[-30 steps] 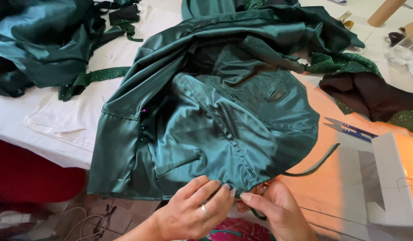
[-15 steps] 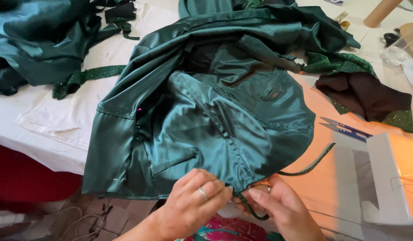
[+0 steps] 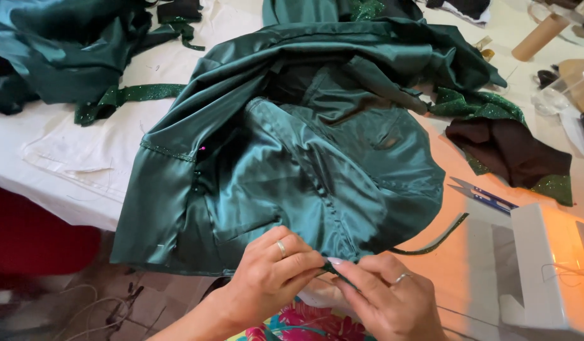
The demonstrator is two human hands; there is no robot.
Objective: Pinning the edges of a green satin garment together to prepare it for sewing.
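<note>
Two hands meet at the near edge: the left hand (image 3: pixel 273 278) and the right hand (image 3: pixel 387 303), both ringed, pinch the hem of the dark green satin garment (image 3: pixel 317 164) between fingers (image 3: pixel 304 260) closed tight on the cloth. Compared with a second ago, the hands have drawn closer together and the right one has slid leftward along the hem, so the narrow green cord (image 3: pixel 431 243) that trails off to the right now lies flatter on the surface (image 3: pixel 71 183); I judge the grip is being worked along the edge, bit by bit. The garment itself lies spread over the middle of the surface, its near hem hanging just over the edge. To the near right stands a white sewing machine (image 3: pixel 544 271), and just beyond it blue-handled snips (image 3: pixel 481 194). Farther right lies a dark brown cloth (image 3: pixel 506 148) with glittery green trim. At the far left is heaped more green satin (image 3: pixel 58 50); at the far right a cardboard tube (image 3: pixel 538 36) and a clear plastic box (image 3: pixel 566 85). No labels or signs are legible.
</note>
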